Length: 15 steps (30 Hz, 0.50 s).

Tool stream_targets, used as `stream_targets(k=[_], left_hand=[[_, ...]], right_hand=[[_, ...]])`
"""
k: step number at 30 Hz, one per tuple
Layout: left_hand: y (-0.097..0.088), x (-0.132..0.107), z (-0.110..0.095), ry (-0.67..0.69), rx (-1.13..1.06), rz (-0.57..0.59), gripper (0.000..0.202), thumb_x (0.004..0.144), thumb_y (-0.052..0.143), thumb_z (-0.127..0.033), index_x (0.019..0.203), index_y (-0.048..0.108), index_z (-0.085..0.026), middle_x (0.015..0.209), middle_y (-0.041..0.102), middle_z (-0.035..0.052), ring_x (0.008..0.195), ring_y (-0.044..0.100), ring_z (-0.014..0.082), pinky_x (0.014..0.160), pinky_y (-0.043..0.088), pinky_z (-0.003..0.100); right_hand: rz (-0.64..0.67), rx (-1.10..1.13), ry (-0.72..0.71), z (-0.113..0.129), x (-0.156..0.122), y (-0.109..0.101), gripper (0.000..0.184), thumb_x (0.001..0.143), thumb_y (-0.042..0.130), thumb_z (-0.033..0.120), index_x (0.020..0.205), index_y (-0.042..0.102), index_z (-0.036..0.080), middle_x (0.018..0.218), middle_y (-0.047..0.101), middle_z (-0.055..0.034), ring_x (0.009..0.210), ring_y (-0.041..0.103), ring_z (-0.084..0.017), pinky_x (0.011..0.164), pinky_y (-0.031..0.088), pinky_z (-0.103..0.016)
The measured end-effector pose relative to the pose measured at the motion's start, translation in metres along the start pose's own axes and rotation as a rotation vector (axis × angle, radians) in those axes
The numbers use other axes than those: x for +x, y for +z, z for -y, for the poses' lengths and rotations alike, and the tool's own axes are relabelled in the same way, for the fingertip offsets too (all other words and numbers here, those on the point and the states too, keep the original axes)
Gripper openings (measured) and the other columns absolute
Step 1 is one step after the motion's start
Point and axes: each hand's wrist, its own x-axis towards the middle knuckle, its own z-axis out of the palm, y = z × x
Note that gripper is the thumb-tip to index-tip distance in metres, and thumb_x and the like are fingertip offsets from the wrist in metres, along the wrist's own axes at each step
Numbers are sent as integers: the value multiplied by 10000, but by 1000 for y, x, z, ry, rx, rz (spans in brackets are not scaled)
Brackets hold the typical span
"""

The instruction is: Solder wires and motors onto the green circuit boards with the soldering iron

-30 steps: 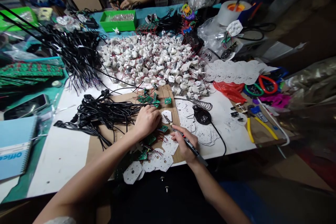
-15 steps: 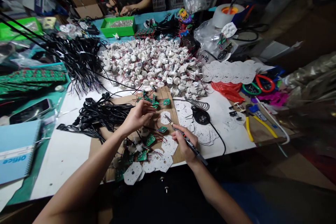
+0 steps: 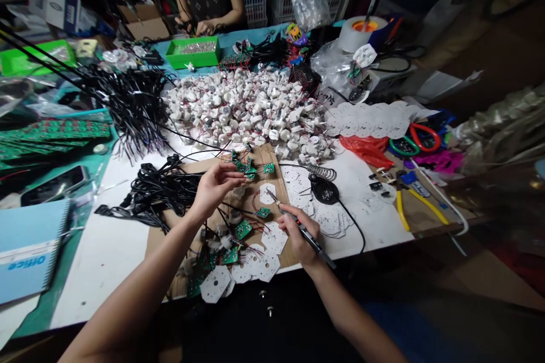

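Observation:
My right hand is closed around a black soldering iron whose tip points up-left toward a white hexagonal plate on the cardboard sheet. My left hand is raised over the cardboard with its fingers pinched near a cluster of small green circuit boards with red and black wires. What the fingers hold is too small to name. More green boards and white plates lie near the table's front edge.
A big heap of small white motors fills the middle. Black cable bundles lie left, a soldering stand and yellow-handled pliers right. A phone and blue notebook sit far left. Another person works beyond a green tray.
My left hand has lifted off the cardboard and moved up-left toward the cluster of green boards, fingers now pinched. My right hand with the iron has stayed almost still.

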Motion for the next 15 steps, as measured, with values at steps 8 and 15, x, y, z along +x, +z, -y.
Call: stream_targets(k=[8, 15], left_hand=[[10, 5, 3, -11, 52, 108, 511, 576, 963, -396, 967, 732, -163, 943, 798, 90, 888, 761, 224, 824, 622, 351], [14, 14, 4, 30, 201, 126, 419, 583, 941, -442, 880, 812, -176, 900, 785, 84, 836, 725, 220, 788, 599, 356]], right_hand=[[2, -6, 25, 3, 0, -1, 296, 989, 604, 408, 1142, 785, 231, 783, 788, -33, 618, 737, -169, 574, 615, -257], [-4, -4, 30, 3, 1, -1, 294, 991, 600, 417, 1119, 788, 231, 790, 788, -33, 607, 732, -164, 554, 603, -248]])
